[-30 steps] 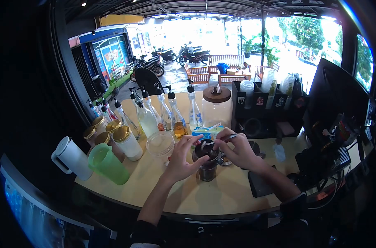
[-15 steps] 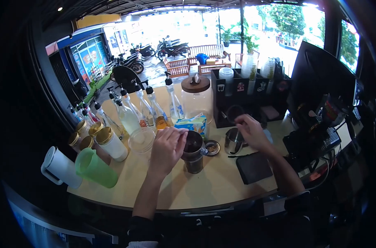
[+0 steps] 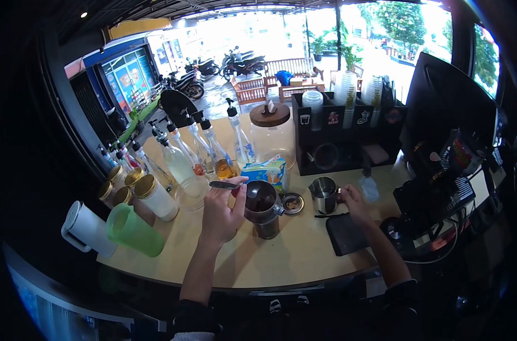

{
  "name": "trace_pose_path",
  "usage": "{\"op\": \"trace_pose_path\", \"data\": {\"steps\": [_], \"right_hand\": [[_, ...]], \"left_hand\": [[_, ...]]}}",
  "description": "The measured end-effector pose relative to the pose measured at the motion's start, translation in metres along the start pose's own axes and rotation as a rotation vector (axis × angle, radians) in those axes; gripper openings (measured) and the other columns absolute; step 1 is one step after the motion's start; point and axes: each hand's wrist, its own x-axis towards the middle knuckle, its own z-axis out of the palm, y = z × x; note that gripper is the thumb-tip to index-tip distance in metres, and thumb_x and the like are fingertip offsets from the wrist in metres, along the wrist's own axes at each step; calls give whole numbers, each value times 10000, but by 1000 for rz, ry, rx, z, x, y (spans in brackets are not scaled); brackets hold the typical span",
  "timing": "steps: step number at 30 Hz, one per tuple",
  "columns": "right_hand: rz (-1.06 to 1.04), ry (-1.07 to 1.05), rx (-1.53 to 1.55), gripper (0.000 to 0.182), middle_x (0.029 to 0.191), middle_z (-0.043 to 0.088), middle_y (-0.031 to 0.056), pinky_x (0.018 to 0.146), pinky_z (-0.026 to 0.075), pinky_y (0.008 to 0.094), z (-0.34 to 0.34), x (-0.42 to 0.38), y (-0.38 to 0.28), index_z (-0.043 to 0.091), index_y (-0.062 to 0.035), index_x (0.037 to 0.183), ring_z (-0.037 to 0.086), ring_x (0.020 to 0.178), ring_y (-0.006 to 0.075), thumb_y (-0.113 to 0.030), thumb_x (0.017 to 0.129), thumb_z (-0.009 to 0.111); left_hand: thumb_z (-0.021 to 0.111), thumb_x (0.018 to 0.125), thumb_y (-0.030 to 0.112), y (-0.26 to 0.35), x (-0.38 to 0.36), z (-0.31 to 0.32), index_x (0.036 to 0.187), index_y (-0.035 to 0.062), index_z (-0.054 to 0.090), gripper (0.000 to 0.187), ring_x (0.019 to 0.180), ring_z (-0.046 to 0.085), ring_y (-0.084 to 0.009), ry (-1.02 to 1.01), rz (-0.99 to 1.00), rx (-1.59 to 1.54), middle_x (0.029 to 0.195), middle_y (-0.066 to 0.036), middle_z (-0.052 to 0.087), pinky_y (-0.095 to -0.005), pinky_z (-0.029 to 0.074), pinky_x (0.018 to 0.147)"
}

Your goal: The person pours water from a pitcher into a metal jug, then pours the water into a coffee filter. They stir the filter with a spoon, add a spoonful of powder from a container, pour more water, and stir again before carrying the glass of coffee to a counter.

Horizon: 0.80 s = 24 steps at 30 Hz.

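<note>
My left hand [image 3: 221,213] is closed on a spoon [image 3: 224,184] with a dark handle end, at the left rim of a dark round vessel [image 3: 263,200]. That vessel has a wide top, a clasp-like fitting on its right side and a clear lower part; what is inside looks dark. To the right, my right hand [image 3: 355,203] is closed around the handle of a small steel pitcher [image 3: 325,196], which appears to rest on the table. A round metal lid-like piece [image 3: 292,203] lies between vessel and pitcher.
Pump bottles [image 3: 221,153] and gold-lidded jars [image 3: 156,199] stand at the left, near a green jug [image 3: 136,233] and a white jug [image 3: 88,227]. A dark pouch [image 3: 346,233] lies before the pitcher. Behind stand a large glass jar [image 3: 272,136] and a black cup organizer [image 3: 343,148].
My right hand has come down from above the pitcher and closed on its handle. My left hand has turned, and the spoon's dark handle end now shows.
</note>
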Motion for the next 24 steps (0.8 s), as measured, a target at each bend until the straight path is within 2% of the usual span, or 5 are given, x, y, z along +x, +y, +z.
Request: {"op": "trace_pose_path", "data": {"steps": [5, 8, 11, 16, 24], "right_hand": [[-28, -25, -19, 192, 752, 481, -20, 724, 395, 229, 15, 10, -47, 477, -49, 834, 459, 744, 63, -149, 992, 438], [-161, -73, -26, 203, 741, 453, -40, 680, 360, 214, 25, 22, -70, 470, -55, 828, 413, 711, 47, -168, 995, 448], [-170, -125, -37, 203, 733, 470, -35, 679, 365, 213, 46, 26, -114, 476, -63, 834, 433, 703, 46, -189, 992, 455], [-250, -140, -100, 218, 686, 467, -64, 552, 348, 185, 73, 37, -156, 490, -44, 808, 402, 632, -5, -191, 946, 573], [-209, -220, -164, 191, 645, 474, -57, 488, 356, 181, 103, 46, -187, 498, -18, 821, 425, 579, -14, -138, 904, 622]], "left_hand": [[579, 864, 72, 0, -3, -8, 1008, 14, 652, 172, 709, 593, -218, 20, -42, -12, 845, -123, 652, -341, 477, 684], [578, 866, 76, -2, -5, -12, 1002, 16, 658, 169, 698, 595, -206, 26, -42, -1, 856, -124, 661, -327, 478, 662], [579, 864, 77, -3, -8, -14, 1002, 21, 661, 170, 680, 597, -198, 31, -45, -20, 851, -122, 666, -319, 477, 645], [591, 853, 74, -3, -8, -15, 994, 19, 659, 167, 656, 598, -194, 33, -52, -31, 815, -126, 659, -318, 477, 632], [597, 851, 70, -8, -7, -10, 994, 11, 652, 165, 663, 605, -204, 34, -9, -81, 821, -134, 656, -323, 480, 631]]}}
